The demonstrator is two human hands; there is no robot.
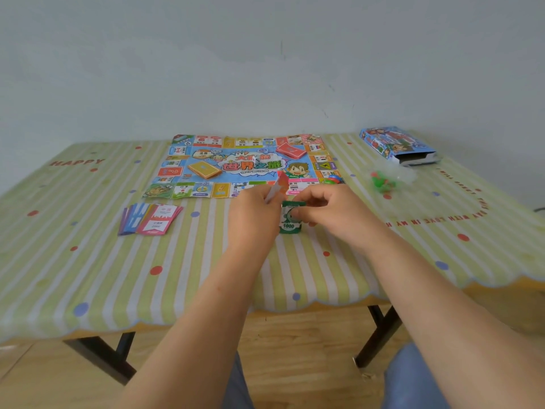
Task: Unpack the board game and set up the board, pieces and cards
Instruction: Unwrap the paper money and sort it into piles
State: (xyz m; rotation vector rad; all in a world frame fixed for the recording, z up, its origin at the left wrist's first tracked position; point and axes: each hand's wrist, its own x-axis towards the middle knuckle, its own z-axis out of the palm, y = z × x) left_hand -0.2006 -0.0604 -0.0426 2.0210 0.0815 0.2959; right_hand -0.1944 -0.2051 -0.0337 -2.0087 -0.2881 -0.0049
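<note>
The left hand [253,214] was curled around a thin bunch of red-and-white paper slips [279,184], which stuck up past the knuckles. The right hand [330,211] was just beside it, pinching the top edge of one small wad of green notes [290,224] marked 1000. The wad hung down between the two hands, and it was hard to tell if its bottom edge touched the tablecloth [88,261].

Just beyond the hands, the board [265,167] lay unfolded and flat in the middle of the table. There were two card decks on it, an orange deck [204,169] left of centre and a red deck [290,150] toward the far right. One white die [258,159] sat between them near the title. At the board's near right corner there was a little cluster of coloured tokens [333,180], too blurry to count.

Off to the left, one fan of property cards [150,219] lay on the cloth, with a pink one on top. To the right was one clear plastic bag [389,180] with green pieces inside. Further back, the single game box [398,146] lay on its side, its open end facing the near edge.
</note>
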